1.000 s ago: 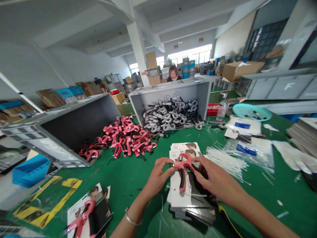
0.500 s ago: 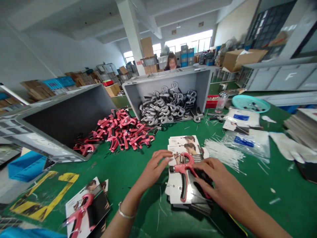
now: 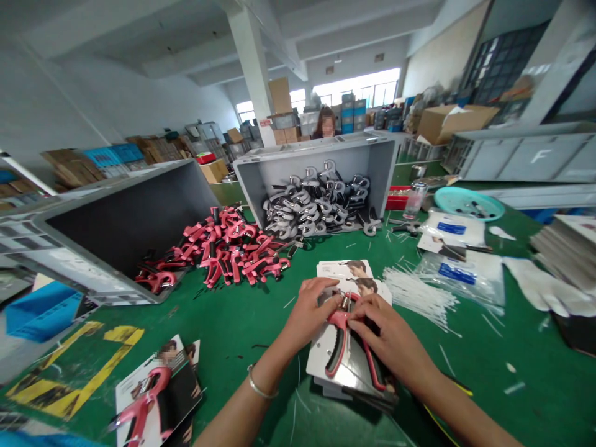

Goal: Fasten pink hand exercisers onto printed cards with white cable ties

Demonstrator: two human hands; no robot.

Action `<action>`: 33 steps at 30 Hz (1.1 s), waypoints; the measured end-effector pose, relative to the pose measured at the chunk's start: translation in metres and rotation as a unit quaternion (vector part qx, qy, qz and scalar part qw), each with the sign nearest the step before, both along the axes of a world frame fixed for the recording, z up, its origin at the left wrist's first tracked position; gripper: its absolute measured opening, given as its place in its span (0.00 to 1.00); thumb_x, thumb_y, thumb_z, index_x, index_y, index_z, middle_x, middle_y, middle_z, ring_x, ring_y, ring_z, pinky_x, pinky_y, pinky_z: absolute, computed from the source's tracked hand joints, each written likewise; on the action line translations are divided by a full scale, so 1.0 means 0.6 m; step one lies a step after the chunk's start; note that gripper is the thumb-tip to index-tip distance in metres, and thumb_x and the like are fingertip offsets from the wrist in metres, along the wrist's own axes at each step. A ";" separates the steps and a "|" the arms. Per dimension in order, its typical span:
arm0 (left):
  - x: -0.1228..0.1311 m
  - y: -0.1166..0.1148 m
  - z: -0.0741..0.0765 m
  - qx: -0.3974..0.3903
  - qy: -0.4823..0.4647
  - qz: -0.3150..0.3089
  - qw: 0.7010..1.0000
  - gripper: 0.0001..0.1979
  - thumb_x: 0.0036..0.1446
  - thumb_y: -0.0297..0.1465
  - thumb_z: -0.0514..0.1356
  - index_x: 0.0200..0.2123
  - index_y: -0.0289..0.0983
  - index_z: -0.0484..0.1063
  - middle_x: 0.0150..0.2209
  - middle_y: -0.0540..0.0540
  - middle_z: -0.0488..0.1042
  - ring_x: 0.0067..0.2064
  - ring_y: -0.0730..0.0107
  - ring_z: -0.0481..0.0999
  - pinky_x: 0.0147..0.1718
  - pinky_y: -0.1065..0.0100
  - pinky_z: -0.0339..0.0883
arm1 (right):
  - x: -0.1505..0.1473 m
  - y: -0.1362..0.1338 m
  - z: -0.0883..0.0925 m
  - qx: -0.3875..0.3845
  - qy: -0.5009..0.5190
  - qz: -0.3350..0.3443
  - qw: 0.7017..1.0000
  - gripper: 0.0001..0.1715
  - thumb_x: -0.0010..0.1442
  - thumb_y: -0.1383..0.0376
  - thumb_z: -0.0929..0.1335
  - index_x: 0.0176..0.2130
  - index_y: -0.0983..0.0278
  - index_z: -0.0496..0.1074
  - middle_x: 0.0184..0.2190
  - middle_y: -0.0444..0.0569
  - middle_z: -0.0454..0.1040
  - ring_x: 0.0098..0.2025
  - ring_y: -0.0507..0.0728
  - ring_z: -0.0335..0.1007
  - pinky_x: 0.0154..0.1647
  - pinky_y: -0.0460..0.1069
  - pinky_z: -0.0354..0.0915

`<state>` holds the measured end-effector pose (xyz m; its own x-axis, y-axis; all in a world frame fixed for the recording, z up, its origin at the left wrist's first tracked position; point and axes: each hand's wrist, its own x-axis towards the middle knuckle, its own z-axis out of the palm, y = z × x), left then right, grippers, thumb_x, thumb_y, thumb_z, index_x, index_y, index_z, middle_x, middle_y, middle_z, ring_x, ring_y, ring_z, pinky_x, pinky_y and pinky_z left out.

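A red hand gripper (image 3: 336,355) lies on the top printed card (image 3: 351,363) of a stack on the green table. My left hand (image 3: 311,313) pinches the gripper's head from the left, fingers closed on it. From the right, my right hand (image 3: 388,338) closes on the same head and covers part of the right handle. More printed cards (image 3: 345,269) lie just beyond the hands.
A heap of red grippers (image 3: 228,251) spills from a tipped grey crate (image 3: 107,217) at left. Grey grippers (image 3: 311,208) fill another crate behind. White cable ties (image 3: 419,292), plastic bags (image 3: 459,273), a teal bowl (image 3: 468,203) and a carded gripper (image 3: 149,388) lie around. A person sits far back.
Both hands moved together onto the gripper's head. The right hand shifted up from the handle, and the gripper now lies straighter on the card.
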<state>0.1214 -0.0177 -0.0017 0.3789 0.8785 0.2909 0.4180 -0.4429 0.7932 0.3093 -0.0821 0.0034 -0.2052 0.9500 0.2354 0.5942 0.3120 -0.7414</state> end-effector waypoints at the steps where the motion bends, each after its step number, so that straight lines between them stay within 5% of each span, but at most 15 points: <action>1: 0.001 0.003 0.003 0.006 0.016 -0.023 1.000 0.12 0.60 0.31 0.63 0.48 0.43 0.76 0.48 0.47 0.77 0.53 0.59 0.70 0.55 0.58 0.58 | 0.001 0.000 0.001 0.001 0.000 0.005 1.000 0.07 0.67 0.66 0.65 0.38 0.59 0.72 0.42 0.49 0.69 0.47 0.59 0.66 0.51 0.56 0.64; 5: 0.004 0.007 0.008 0.011 0.024 -0.077 0.997 0.06 0.59 0.31 0.65 0.41 0.43 0.78 0.47 0.49 0.78 0.53 0.60 0.71 0.56 0.58 0.58 | 0.006 -0.012 0.007 0.003 -0.007 0.048 0.999 0.10 0.66 0.70 0.63 0.43 0.58 0.71 0.47 0.49 0.68 0.54 0.59 0.63 0.58 0.57 0.60; 10: 0.007 0.010 0.006 -0.005 0.025 -0.048 0.999 0.17 0.60 0.33 0.64 0.53 0.43 0.73 0.53 0.45 0.75 0.57 0.58 0.68 0.57 0.57 0.58 | 0.000 -0.027 0.003 0.015 -0.021 0.026 0.999 0.12 0.60 0.68 0.70 0.44 0.57 0.71 0.54 0.50 0.65 0.60 0.63 0.56 0.62 0.61 0.55; 13: 0.010 0.017 0.008 0.017 0.031 -0.093 0.995 0.09 0.60 0.31 0.63 0.45 0.44 0.78 0.52 0.47 0.77 0.56 0.59 0.70 0.58 0.56 0.56 | -0.009 -0.022 -0.004 0.037 0.006 -0.003 0.999 0.02 0.63 0.66 0.69 0.38 0.58 0.72 0.50 0.50 0.67 0.56 0.62 0.61 0.58 0.59 0.59; 16: 0.010 0.016 0.010 0.018 0.008 -0.116 0.993 0.03 0.60 0.31 0.63 0.37 0.43 0.78 0.48 0.48 0.79 0.53 0.61 0.73 0.56 0.56 0.58 | -0.011 -0.011 -0.010 0.033 0.049 -0.014 0.998 0.04 0.65 0.64 0.68 0.36 0.58 0.73 0.45 0.48 0.70 0.52 0.60 0.65 0.54 0.56 0.61; 27: 0.006 -0.018 -0.017 0.044 -0.038 -0.022 0.998 0.02 0.59 0.30 0.65 0.37 0.42 0.78 0.38 0.47 0.80 0.49 0.60 0.72 0.52 0.58 0.61 | -0.006 -0.002 -0.017 0.007 0.131 -0.024 0.991 0.11 0.68 0.62 0.64 0.36 0.59 0.73 0.46 0.48 0.70 0.53 0.59 0.65 0.56 0.55 0.59; 33: 0.013 -0.027 -0.018 0.063 -0.056 -0.034 0.996 0.02 0.60 0.29 0.64 0.36 0.41 0.76 0.40 0.48 0.80 0.47 0.61 0.74 0.52 0.57 0.61 | -0.001 -0.007 -0.013 0.009 0.077 0.004 0.997 0.12 0.69 0.61 0.63 0.36 0.58 0.75 0.53 0.50 0.67 0.59 0.61 0.59 0.60 0.58 0.55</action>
<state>0.1294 -0.0336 -0.0124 0.3956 0.8057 0.4408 0.2964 -0.5663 0.7691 0.3090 -0.0864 -0.0042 -0.1724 0.9442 0.2807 0.4718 0.3293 -0.8179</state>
